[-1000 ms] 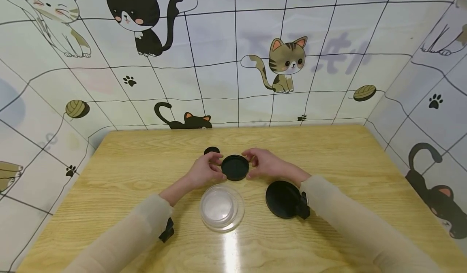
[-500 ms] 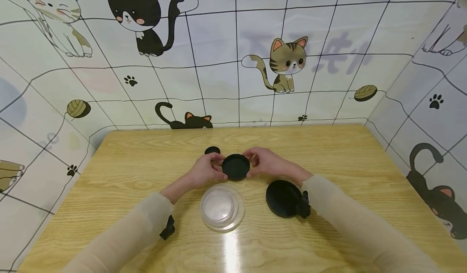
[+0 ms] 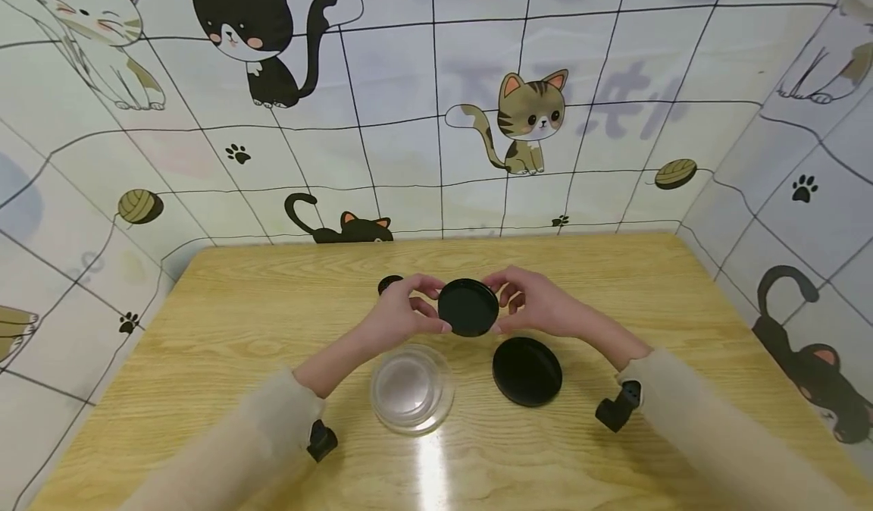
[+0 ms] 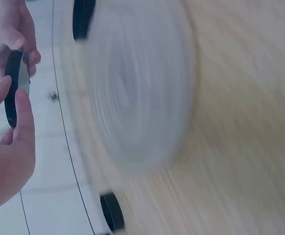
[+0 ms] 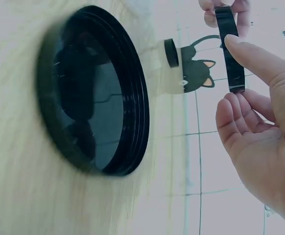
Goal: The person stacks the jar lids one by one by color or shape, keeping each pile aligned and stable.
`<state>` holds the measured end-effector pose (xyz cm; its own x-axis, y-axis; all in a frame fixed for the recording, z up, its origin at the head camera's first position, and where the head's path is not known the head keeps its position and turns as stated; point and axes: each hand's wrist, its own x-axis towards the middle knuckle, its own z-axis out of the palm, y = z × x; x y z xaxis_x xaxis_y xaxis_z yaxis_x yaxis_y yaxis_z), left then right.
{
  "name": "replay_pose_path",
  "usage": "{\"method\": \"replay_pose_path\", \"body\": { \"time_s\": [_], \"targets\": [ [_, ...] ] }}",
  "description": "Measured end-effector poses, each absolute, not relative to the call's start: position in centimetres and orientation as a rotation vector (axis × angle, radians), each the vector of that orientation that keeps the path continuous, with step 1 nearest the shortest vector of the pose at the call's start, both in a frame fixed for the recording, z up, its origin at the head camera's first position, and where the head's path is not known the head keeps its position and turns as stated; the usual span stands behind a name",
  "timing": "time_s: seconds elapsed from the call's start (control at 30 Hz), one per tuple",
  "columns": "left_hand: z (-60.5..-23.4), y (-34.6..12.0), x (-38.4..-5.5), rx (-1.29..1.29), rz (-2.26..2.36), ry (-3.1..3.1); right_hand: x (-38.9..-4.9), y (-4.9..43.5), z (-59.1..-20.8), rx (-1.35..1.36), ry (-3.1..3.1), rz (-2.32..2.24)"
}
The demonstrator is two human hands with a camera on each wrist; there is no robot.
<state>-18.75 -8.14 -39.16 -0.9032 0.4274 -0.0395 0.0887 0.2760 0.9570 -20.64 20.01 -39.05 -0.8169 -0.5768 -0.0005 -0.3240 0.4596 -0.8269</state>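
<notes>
Both hands hold a round black lid [image 3: 468, 308] by its rim, raised above the table and tipped so that its shallow inside faces the head camera. My left hand [image 3: 401, 312] pinches the left side of the rim between thumb and fingers, and my right hand [image 3: 542, 304] pinches the right side. In the right wrist view the lid's ribbed edge [image 5: 229, 54] stands between the two hands. A larger black lid [image 3: 527, 372], inside up, lies on the table below my right hand. Behind my left hand sits a small black lid [image 3: 388, 283], partly hidden in the head view.
Clear round plastic pieces [image 3: 409, 390], seemingly stacked, lie on the wooden table [image 3: 273, 299] in front of my left hand. A cat-print wall covering [image 3: 402, 155] rises behind the table and along both sides. Dark wrist cameras [image 3: 617, 406] hang beneath both sleeves.
Both hands have lifted the middle-sized black lid and carried it to the right. My right forearm has moved off the larger lid, which now shows whole. The small lid is slightly tilted.
</notes>
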Motion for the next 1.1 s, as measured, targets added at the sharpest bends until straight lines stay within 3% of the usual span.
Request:
{"method": "replay_pose_path", "body": {
  "time_s": [0.53,1.1],
  "targets": [
    [-41.0,-1.6,-13.7,0.434,1.701,2.205,-14.5,25.7,-39.7,-0.723,2.460,-1.282],
    [-43.6,0.3,-12.6,0.440,1.674,2.247,-13.4,27.0,-42.3,-0.685,2.445,-1.307]
  ]
}}
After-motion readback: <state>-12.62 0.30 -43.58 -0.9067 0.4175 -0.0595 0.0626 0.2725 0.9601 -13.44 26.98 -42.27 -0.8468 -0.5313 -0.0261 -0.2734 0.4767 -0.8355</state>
